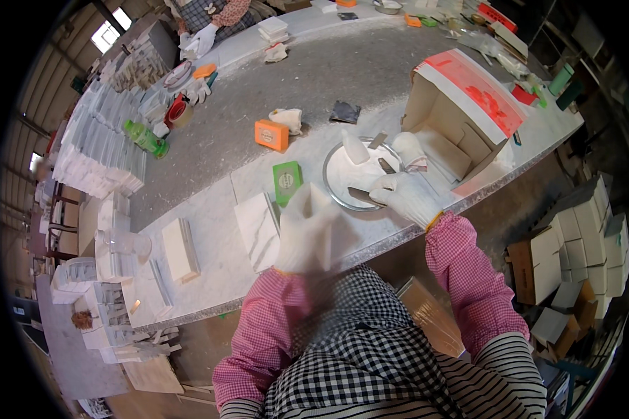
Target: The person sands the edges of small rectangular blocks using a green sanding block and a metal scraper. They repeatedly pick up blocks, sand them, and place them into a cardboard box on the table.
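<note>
My right hand [402,198], in a white glove, is closed around a putty knife [363,197], its dark blade over the near rim of a round metal bowl [326,183]. White powder or paste fills the bowl, with a pale pointed piece [356,149] and other blades in it. My left hand [302,234], also gloved, is smeared by motion beside a white tile with grey veins [257,222]. Whether its fingers grip a pale flat piece, I cannot make out. Just beyond it a green block [286,180] touches the tile's far end.
An open cardboard box [433,105] lies right of the bowl. An orange block [271,135], a crumpled cloth [286,120] and pale tile strips [180,250] share the bench. Stacked tiles [94,143] and a green bottle [145,138] stand left. Another person's gloved hands [200,42] work across the bench.
</note>
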The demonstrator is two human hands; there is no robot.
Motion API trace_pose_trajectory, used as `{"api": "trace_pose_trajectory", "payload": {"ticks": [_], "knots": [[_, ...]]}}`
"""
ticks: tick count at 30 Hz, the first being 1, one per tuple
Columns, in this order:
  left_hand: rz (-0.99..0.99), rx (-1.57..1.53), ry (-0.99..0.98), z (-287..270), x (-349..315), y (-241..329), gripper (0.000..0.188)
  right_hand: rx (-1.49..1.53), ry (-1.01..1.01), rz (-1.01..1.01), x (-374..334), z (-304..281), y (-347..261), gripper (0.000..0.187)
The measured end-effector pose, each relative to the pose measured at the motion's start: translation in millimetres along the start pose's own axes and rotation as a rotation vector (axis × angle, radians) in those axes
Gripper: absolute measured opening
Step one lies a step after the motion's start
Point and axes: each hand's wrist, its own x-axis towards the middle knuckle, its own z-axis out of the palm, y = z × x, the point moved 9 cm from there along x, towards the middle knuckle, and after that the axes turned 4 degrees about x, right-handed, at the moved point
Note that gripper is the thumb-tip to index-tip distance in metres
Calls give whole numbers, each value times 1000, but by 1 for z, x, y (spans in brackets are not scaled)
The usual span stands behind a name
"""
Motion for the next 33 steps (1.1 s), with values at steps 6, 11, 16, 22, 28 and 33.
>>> {"api": "trace_pose_trajectory", "payload": {"ticks": [6,11,16,22,28,33], "knots": [[45,26,-59,4,13,-5,61,459,107,-43,0,3,32,25],[102,120,-49,7,27,-4,65,504,166,-54,-26,-24,2,24],[97,108,-93,24,32,6,64,573,199,-54,-38,-35,-11,24],[159,429,0,27,39,21,55,597,246,-71,-38,-35,-18,25],[198,487,35,26,43,19,58,517,262,-103,-37,-34,-16,27],[210,516,46,25,49,11,64,531,261,-119,-37,-33,-19,27]]}}
